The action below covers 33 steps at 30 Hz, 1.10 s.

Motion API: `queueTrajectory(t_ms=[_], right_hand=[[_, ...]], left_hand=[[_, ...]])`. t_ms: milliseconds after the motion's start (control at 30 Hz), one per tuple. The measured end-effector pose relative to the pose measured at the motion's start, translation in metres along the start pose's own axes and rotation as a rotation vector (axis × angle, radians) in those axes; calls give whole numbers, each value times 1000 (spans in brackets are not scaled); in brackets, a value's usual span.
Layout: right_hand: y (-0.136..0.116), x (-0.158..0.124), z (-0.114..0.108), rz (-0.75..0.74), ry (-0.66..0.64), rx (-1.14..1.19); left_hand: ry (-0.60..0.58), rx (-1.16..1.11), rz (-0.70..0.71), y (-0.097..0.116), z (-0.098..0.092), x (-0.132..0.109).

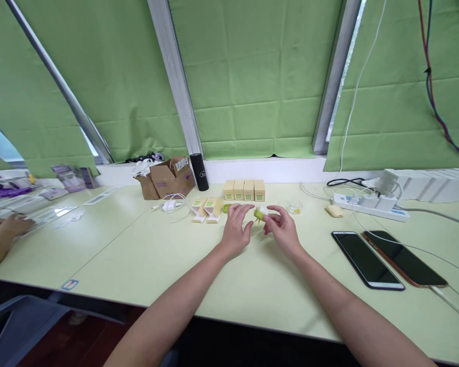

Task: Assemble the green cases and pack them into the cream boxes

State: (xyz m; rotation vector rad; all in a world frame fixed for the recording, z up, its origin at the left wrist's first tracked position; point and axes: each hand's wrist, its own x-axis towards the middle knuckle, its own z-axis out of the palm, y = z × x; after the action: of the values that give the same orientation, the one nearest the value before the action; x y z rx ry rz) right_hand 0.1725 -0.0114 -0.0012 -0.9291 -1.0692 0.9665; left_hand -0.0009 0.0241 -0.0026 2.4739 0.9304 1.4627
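Note:
Between the thumb and fingers of my right hand (283,230) is a small lime-green and white piece (260,213), held tilted above the table; thin pale bits stick out of its lower side, too small to name. My left hand (237,227) is beside it, fingers apart and holding nothing. Partly hidden behind my left fingers, a green round piece (226,208) lies on the table. Two cream open-ended cartons (213,210) stand to the left. Farther back is a row of several small cream boxes (249,190) with green labels. A small clear container (294,207) with something yellow inside sits right of my right hand.
Two phones (368,260) lie at the right, with charging cables across them. Behind them is a white power strip (371,206) with plugs. A cardboard box (172,178), a black bottle (199,172) and a white charger (171,205) stand back left. A co-worker's hand (15,224) is far left.

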Motion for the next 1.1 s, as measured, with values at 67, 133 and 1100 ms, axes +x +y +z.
queueTrajectory(t_ms=[67,133,1100], right_hand=[[-2,0,1,32,2,25],[-3,0,1,58,1,40],[4,3,-4,177,-22,80]], left_hand=[[-13,62,66,1,-1,0],[-23,102,102,2,-1,0],[-63,67,43,-3,5,-2]])
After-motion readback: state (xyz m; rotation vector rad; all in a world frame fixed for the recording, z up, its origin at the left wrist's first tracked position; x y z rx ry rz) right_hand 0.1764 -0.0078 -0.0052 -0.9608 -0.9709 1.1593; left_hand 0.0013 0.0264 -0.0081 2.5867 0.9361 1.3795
